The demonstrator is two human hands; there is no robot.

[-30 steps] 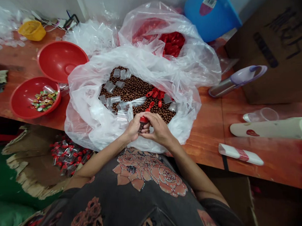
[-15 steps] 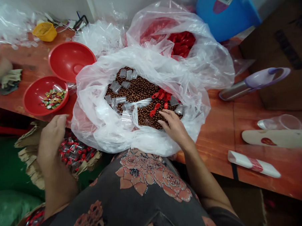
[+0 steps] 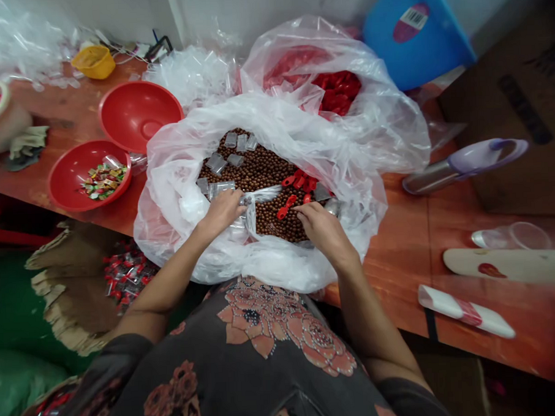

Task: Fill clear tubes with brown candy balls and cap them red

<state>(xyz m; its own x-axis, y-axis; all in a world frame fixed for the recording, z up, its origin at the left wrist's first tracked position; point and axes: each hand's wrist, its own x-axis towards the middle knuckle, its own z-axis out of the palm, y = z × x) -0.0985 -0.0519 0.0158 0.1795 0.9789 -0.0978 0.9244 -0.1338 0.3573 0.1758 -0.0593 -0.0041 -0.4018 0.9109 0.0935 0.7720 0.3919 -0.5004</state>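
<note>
A white plastic bag (image 3: 262,276) stands open before me, holding small brown balls (image 3: 275,162). My left hand (image 3: 222,211) is over the bag's left part, fingers curled down among clear plastic containers (image 3: 217,164); whether one is in its grip is hidden. On the right, my right hand (image 3: 322,229) has thumb and fingers drawn together just above the balls. Its fingertips are close beside a red plastic piece (image 3: 286,206) with rounded ends. More red pieces (image 3: 300,180) lie in a small heap behind it.
Two red bowls (image 3: 140,116) stand to the left, the nearer with wrapped sweets (image 3: 104,180). Behind is a bag of red pieces (image 3: 339,92). A steel flask (image 3: 430,178) lies at right. Below left, a torn carton (image 3: 73,284) holds red-capped containers (image 3: 128,273).
My left hand has swung from above the carton at left into the bag, onto the clear containers. My right hand's fingers have closed together, staying near the red piece.
</note>
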